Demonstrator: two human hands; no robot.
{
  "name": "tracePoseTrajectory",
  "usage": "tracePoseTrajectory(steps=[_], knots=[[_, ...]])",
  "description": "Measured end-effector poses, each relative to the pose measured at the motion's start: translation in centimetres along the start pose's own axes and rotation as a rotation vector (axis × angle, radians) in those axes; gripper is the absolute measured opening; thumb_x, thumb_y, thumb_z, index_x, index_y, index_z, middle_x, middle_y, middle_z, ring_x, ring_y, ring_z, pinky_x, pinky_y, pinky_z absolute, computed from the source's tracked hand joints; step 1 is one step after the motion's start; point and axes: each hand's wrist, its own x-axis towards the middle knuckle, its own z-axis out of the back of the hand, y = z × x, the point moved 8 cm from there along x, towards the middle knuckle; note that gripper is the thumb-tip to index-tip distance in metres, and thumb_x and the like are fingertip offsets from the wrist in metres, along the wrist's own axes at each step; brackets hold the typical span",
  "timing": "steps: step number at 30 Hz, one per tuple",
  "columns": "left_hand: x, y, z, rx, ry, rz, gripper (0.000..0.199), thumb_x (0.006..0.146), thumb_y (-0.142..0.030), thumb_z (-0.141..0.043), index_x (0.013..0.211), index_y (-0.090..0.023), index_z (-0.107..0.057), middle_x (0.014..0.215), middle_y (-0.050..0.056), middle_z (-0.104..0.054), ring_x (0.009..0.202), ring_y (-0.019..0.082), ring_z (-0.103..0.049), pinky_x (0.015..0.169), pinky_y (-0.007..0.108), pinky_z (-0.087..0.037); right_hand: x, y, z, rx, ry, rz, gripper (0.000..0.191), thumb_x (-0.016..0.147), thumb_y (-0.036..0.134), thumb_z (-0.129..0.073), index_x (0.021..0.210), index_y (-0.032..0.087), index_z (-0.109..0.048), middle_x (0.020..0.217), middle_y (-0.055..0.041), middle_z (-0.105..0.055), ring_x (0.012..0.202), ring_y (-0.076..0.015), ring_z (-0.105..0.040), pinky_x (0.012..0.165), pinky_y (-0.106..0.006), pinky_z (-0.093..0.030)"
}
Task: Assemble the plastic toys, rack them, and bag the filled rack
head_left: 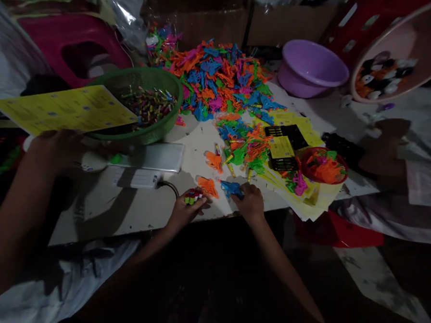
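Observation:
My left hand (187, 209) is closed around a small bundle of short, colourful wrapped sticks (192, 197), their ends facing up. Beside its fingertips, an orange plastic toy piece (208, 186) lies on the table. My right hand (251, 202) has its fingers closed on a blue plastic toy piece (231, 188) at the table's front edge. Another orange piece (214, 162) and a few loose yellow sticks (231, 169) lie just beyond both hands.
A large heap of toy pieces (214, 77) covers the table's back. A green basket (178, 109) holds many sticks. At left, another person's hand (59, 146) holds a yellow printed sheet (68, 109). At right are a purple basin (295, 83), a red basket (325, 179) and another person's arm (385, 165).

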Motion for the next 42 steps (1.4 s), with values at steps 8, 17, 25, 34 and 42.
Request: tracePoseTrajectory(steps=[8, 17, 25, 34, 42], knots=[[-0.3, -0.5, -1.3, 0.045, 0.006, -0.025, 0.040, 0.059, -0.038, -0.071, 0.086, -0.012, -0.058, 0.077, 0.007, -0.068, 0.064, 0.019, -0.065, 0.044, 0.021, -0.047, -4.2, 0.6, -0.5, -0.019, -0.028, 0.379, 0.061, 0.072, 0.049, -0.057, 0.122, 0.017, -0.047, 0.129, -0.0144, -0.045, 0.118, -0.0306, -0.038, 0.094, -0.046, -0.034], [-0.5, 0.2, -4.6, 0.033, 0.064, 0.022, 0.038, 0.056, -0.038, -0.073, 0.078, -0.012, -0.057, 0.064, 0.001, -0.062, 0.054, 0.013, -0.060, 0.040, 0.020, -0.048, -6.0, -2.3, 1.9, 0.982, -0.059, -0.176, 0.016, 0.077, 0.038, -0.053, 0.082, 0.024, -0.060, 0.069, -0.0001, -0.063, 0.062, -0.0171, -0.059, 0.063, -0.033, -0.049], [-2.3, -2.1, -7.9, 0.077, 0.238, -0.033, 0.037, 0.060, -0.038, -0.071, 0.083, -0.011, -0.057, 0.057, 0.000, -0.060, 0.047, 0.011, -0.057, 0.037, 0.018, -0.046, -5.0, 1.1, 2.7, 1.536, -0.040, -0.337, 0.015, 0.072, 0.034, -0.062, 0.080, 0.021, -0.063, 0.074, 0.0005, -0.065, 0.067, -0.0130, -0.060, 0.070, -0.028, -0.047], [-2.1, -1.3, -7.4, 0.107, 0.182, -0.038, 0.041, 0.058, -0.032, -0.073, 0.090, -0.012, -0.056, 0.061, -0.001, -0.060, 0.051, 0.010, -0.058, 0.042, 0.018, -0.048, -5.6, 1.2, 3.0, 1.432, -0.115, -0.311, 0.017, 0.073, 0.036, -0.061, 0.076, 0.019, -0.062, 0.066, 0.0019, -0.060, 0.059, -0.0100, -0.053, 0.061, -0.023, -0.044], [-2.3, -1.5, -6.9, 0.281, 0.016, -0.229, 0.028, 0.062, -0.027, -0.067, 0.085, -0.014, -0.060, 0.073, 0.002, -0.062, 0.061, 0.012, -0.058, 0.051, 0.021, -0.051, -5.5, 1.6, 3.9, 1.298, -0.200, -0.287, 0.024, 0.072, 0.039, -0.060, 0.067, 0.017, -0.053, 0.058, 0.0029, -0.051, 0.054, -0.0090, -0.046, 0.054, -0.022, -0.040]])
